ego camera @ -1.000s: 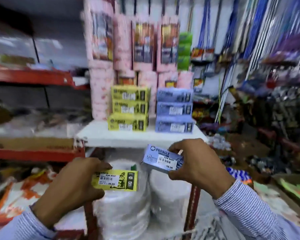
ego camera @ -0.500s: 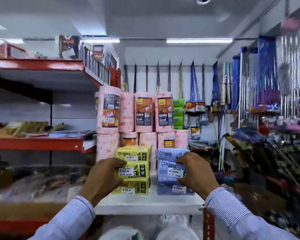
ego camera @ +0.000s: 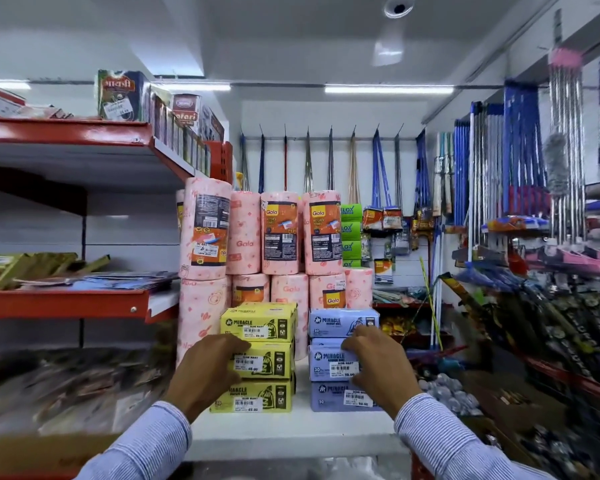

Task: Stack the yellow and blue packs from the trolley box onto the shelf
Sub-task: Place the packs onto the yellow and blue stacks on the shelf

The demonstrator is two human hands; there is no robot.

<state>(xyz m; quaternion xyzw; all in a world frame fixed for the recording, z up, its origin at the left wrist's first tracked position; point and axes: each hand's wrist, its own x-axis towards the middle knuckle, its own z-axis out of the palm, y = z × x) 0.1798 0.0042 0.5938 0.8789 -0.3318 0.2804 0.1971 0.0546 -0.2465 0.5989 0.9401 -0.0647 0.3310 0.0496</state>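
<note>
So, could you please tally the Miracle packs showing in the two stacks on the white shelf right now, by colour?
Yellow packs: 3, the middle one under the left hand
Blue packs: 3, the middle one under the right hand
Total: 6 showing on the white shelf

The left hand (ego camera: pixel 207 370) covers the left end of the middle yellow pack (ego camera: pixel 264 364); the right hand (ego camera: pixel 374 367) hides part of the middle blue pack (ego camera: pixel 329 367). Goods left of the left hand (ego camera: pixel 66 386) are blurred.
</note>
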